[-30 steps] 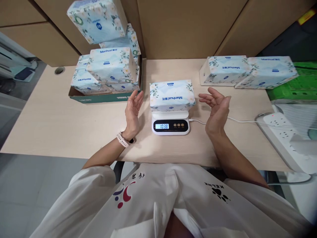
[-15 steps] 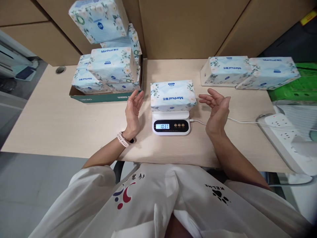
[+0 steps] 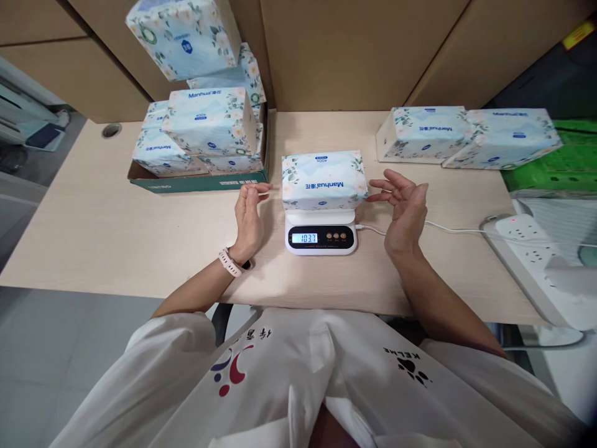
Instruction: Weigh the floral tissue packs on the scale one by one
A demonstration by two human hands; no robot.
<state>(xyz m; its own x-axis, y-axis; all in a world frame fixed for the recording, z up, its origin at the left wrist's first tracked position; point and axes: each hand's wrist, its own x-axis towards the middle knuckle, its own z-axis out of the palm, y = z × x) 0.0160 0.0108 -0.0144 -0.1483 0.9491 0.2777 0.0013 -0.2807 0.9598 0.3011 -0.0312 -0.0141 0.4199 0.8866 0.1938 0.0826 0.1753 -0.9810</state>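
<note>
A pack of tissues (image 3: 324, 182) with a blue floral wrapper lies flat on a white digital kitchen scale (image 3: 321, 249), whose lit display reads 103.7. My left hand (image 3: 250, 218), with a pale watch band on its wrist, is held left of the pack, apart from it, fingers extended toward it and nothing held. On the right, my right hand (image 3: 405, 208) is open with fingers spread. Its fingertips come very near the pack's right side; whether they touch I cannot tell. A white cable runs from the scale's right side behind my right hand.
A green-sided carton (image 3: 196, 182) at the left back holds several tissue packs (image 3: 209, 121) in a stack. Two more packs (image 3: 422, 134) lie side by side at the back right. A power strip (image 3: 536, 255) and a green crate (image 3: 578, 155) stand at the right. Cardboard (image 3: 340, 56) lines the back.
My right hand has moved slightly left, closer to the tissue pack. The fingers of my left hand have tilted toward the pack. The pack and the scale reading are the same.
</note>
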